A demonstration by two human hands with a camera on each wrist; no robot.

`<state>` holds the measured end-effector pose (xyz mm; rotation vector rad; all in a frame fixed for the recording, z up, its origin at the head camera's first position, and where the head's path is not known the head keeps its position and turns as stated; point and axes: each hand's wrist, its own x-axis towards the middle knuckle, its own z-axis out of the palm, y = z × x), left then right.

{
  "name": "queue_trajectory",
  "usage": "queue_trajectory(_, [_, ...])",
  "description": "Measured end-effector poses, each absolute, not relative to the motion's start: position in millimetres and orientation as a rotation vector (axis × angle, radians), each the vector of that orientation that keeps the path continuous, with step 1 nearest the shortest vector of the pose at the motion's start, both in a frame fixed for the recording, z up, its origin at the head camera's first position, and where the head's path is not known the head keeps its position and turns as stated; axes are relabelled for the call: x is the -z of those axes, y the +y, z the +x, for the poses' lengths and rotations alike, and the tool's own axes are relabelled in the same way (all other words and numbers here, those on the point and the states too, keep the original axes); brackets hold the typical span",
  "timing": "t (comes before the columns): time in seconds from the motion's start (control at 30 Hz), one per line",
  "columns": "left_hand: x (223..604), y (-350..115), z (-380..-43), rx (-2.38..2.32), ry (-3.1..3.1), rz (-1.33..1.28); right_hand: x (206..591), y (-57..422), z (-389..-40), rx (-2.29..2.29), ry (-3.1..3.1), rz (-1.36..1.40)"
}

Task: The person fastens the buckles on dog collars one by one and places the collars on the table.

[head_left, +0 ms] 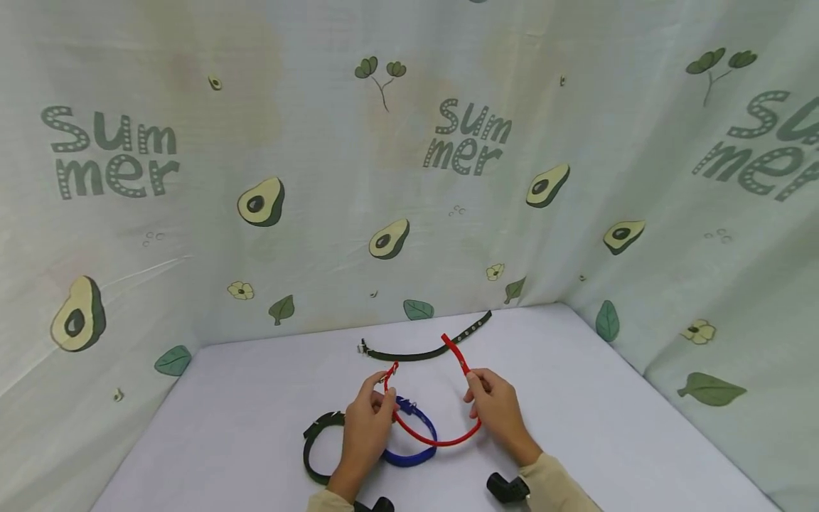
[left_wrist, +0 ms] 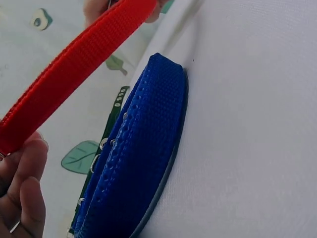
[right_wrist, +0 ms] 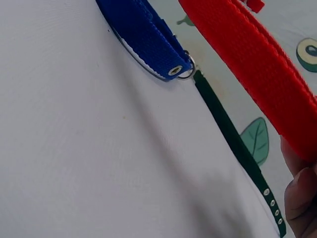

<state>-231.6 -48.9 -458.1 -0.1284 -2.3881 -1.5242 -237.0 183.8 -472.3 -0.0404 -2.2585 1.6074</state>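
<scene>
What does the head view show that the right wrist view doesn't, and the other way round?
Only head: the left hand, the looped dark strap and the "summer" lettering.
Only right wrist: the metal-rimmed eyelet in the blue strap.
Both: that blue strap, the red strap, the right hand holding it, and the outstretched green strap.

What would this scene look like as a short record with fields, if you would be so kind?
Left grip: pinches the red collar near its buckle end
Right grip: pinches it near the other end
Red collar: unfastened, curving between both
Blue collar: looped, on the white table
Looped green collar: left of the blue one, partly hidden
Open green collar: stretched out behind the others
</scene>
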Motion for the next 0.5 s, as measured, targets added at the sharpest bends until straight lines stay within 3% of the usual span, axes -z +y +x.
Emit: queue_trajectory(0.5, [459.3,-43.9,-235.3,1.754,-2.293,-0.155,469.3,188.8,-237.3,-1.667,-2.227,-0.188])
